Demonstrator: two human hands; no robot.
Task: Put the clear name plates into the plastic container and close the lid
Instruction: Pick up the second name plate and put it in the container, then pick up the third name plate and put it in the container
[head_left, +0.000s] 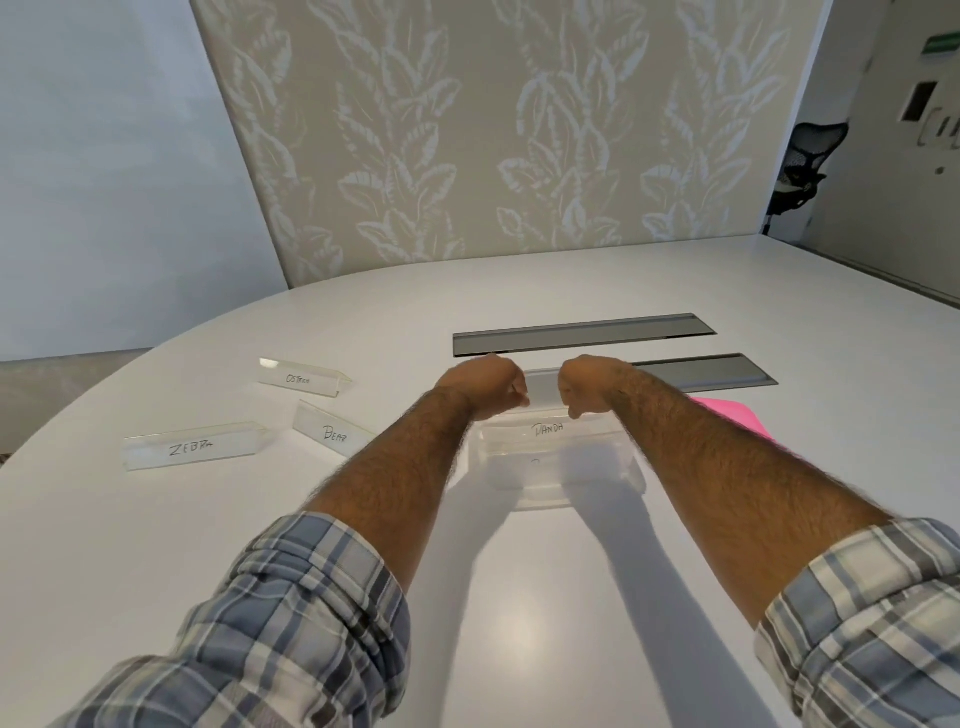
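A clear plastic container (556, 491) sits on the white table in front of me. My left hand (485, 387) and my right hand (589, 384) are curled over its far side, each gripping an end of the clear name plate marked PANDA (545, 415), which stands inside the container. Three more clear name plates lie to the left on the table: OSTRICH (304, 378), BEAR (332, 432) and ZEBRA (192, 448). A pink lid (737, 415) lies flat just right of the container, partly hidden by my right forearm.
Two grey cable-slot covers (582, 332) (727, 371) are set into the table behind the container. A leaf-patterned partition (493, 130) stands at the table's far edge. A black office chair (805, 166) is at the far right.
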